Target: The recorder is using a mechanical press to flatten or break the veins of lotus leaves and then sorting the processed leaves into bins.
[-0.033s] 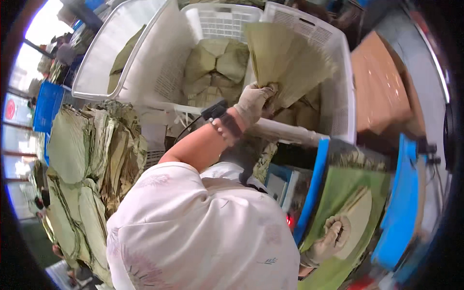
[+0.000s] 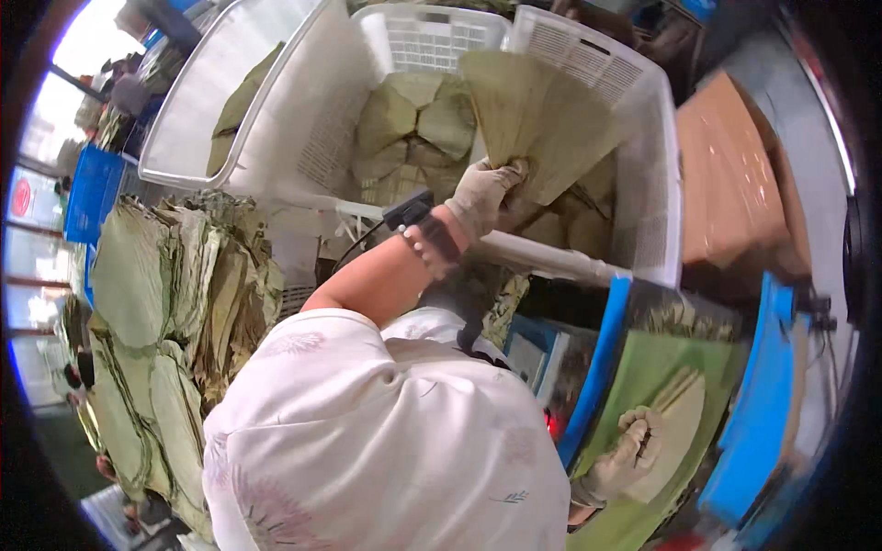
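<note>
My left hand (image 2: 483,196), in a white glove, is closed around the narrow gathered end of a fan-shaped bundle of dried pale green leaves (image 2: 547,119). The bundle spreads upward over the white plastic crate (image 2: 669,184), its outer edge blurred. At the lower right my gloved right hand (image 2: 628,456) has its fingers curled in, closed on a folded dried leaf (image 2: 678,427). That leaf lies over a bright green surface (image 2: 634,367) between two blue edges.
More leaves lie inside the crates, including a leaf pile (image 2: 413,129) left of the bundle. Tall leaf stacks (image 2: 184,285) stand at my left. A brown cardboard box (image 2: 730,184) is at the right. Blue bars (image 2: 597,367) flank the green surface.
The leaf bundle's outer edge has swung slightly left. The view has shifted a little, and both hands keep their hold.
</note>
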Available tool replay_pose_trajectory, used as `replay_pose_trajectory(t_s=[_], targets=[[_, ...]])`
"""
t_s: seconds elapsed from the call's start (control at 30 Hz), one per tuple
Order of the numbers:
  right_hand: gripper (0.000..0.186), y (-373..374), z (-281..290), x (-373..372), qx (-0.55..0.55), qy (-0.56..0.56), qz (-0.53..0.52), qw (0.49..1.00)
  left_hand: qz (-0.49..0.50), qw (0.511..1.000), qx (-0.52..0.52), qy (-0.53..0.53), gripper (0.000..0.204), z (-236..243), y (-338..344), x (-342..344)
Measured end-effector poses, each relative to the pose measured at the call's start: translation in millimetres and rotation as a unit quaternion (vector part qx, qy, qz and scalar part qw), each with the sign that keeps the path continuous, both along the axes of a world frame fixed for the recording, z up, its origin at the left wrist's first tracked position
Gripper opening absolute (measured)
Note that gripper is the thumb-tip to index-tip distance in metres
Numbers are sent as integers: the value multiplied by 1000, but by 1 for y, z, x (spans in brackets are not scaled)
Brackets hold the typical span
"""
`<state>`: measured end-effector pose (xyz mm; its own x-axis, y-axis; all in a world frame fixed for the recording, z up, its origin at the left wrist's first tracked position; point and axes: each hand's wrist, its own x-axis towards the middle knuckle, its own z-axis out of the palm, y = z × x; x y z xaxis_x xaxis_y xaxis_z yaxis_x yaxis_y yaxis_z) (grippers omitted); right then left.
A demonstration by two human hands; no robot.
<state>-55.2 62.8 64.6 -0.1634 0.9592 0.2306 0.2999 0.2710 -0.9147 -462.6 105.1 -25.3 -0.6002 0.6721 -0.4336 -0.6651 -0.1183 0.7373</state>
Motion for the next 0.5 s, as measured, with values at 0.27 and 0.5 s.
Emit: replay_pose_trajectory(t_s=[0.27,0.5], targets=[[45,121,-26,-115,151,-400,4,904,127,981,-127,-80,16,-83,-6,-148],[66,167,-74,-135,95,-574,-35,813,228,924,-177,-249,20,-186,-42,-228]])
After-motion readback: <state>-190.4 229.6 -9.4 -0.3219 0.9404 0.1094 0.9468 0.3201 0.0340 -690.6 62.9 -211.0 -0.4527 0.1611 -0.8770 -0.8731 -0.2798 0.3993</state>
